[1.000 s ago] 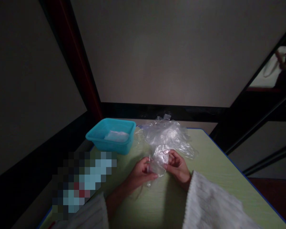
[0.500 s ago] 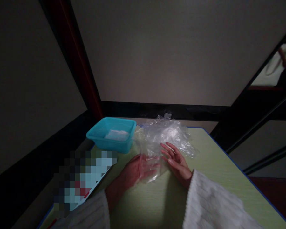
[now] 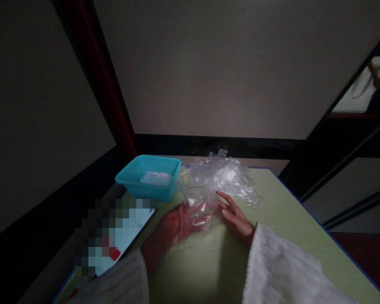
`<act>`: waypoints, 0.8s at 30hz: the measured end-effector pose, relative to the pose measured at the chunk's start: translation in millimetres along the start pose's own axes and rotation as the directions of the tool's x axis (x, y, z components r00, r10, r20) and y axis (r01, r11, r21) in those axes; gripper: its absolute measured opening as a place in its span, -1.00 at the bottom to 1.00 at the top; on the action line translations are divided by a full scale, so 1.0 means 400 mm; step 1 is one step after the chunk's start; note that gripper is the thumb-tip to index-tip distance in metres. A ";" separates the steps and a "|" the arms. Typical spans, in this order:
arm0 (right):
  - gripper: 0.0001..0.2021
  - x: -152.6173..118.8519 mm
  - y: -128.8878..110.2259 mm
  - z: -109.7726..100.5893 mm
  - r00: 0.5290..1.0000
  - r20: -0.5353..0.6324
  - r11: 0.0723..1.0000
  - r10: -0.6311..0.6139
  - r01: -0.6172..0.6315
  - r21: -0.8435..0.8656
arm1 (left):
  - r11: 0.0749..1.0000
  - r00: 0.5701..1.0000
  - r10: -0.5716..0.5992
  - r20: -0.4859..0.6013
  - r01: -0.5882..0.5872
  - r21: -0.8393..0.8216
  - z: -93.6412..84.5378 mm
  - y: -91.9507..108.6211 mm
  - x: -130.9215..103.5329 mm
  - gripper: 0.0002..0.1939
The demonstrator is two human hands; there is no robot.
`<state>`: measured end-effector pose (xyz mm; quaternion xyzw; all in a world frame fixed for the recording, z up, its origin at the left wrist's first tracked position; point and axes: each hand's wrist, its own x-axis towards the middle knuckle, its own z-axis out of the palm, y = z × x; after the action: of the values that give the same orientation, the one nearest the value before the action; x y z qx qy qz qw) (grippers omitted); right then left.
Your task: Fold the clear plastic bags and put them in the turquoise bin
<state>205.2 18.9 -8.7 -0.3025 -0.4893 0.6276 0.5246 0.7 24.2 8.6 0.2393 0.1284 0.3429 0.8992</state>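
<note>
A crumpled clear plastic bag point(image 3: 196, 195) hangs over the fingers of my left hand point(image 3: 172, 226), low above the table. The left thumb presses against the film, and the fingers show blurred through it, pointing right. At the bag's right side is my right hand point(image 3: 237, 217), its index finger stretched out and its thumb apart. The right fingertips are close to the film; whether they touch it is hard to see. Behind both hands lies a heap of clear plastic bags point(image 3: 229, 175).
A turquoise plastic basket point(image 3: 164, 193) with a pale, clear packet point(image 3: 155, 178) inside stands at the back left. A phone-like lit screen point(image 3: 131, 232), partly pixelated, lies left of my left arm. The light green table point(image 3: 288, 236) has a blue edge and meets a wall panel behind.
The bag has bunched up and shifted slightly upward over my left fingers. My left hand has closed somewhat on it, while my right fingers have drawn in toward the film.
</note>
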 end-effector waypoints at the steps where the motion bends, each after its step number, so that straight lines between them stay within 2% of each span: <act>1: -0.42 0.001 -0.001 0.000 1.000 -0.013 1.000 -0.004 0.004 -0.008 | 1.000 1.000 -0.011 0.001 0.011 0.000 0.003 0.000 0.000 -0.74; 3: -0.42 0.004 -0.006 -0.003 0.999 -0.047 0.999 -0.018 0.017 -0.029 | 1.000 1.000 -0.007 -0.008 0.007 -0.005 0.006 0.000 0.003 -0.74; 7: -0.46 0.011 -0.029 -0.021 0.992 -0.115 0.996 -0.043 0.033 -0.086 | 0.997 0.995 0.074 -0.059 -0.076 -0.025 0.002 0.001 0.012 -0.73; 14: -0.50 0.016 -0.046 -0.045 0.965 -0.248 0.986 -0.080 0.040 -0.164 | 0.990 0.967 0.126 -0.222 -0.135 -0.028 0.004 0.008 0.012 -0.66; 18: -0.54 0.018 -0.039 -0.056 0.954 -0.288 0.981 -0.079 0.022 -0.194 | 0.983 0.930 0.161 -0.330 -0.179 -0.027 -0.009 0.015 0.015 -0.63; 21: -0.55 0.016 -0.032 -0.062 0.946 -0.314 0.978 -0.087 0.020 -0.210 | 0.976 0.887 0.191 -0.421 -0.218 -0.017 -0.046 0.020 0.023 -0.69; 24: -0.55 0.011 -0.026 -0.059 0.936 -0.336 0.975 -0.103 0.028 -0.220 | 0.959 0.826 0.238 -0.511 -0.284 -0.012 -0.090 0.026 0.032 -0.79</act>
<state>229.1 29.7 -6.5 -0.4455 -0.4635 0.4911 0.5878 -9.9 52.0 -17.6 0.1171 0.3099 0.5184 0.7883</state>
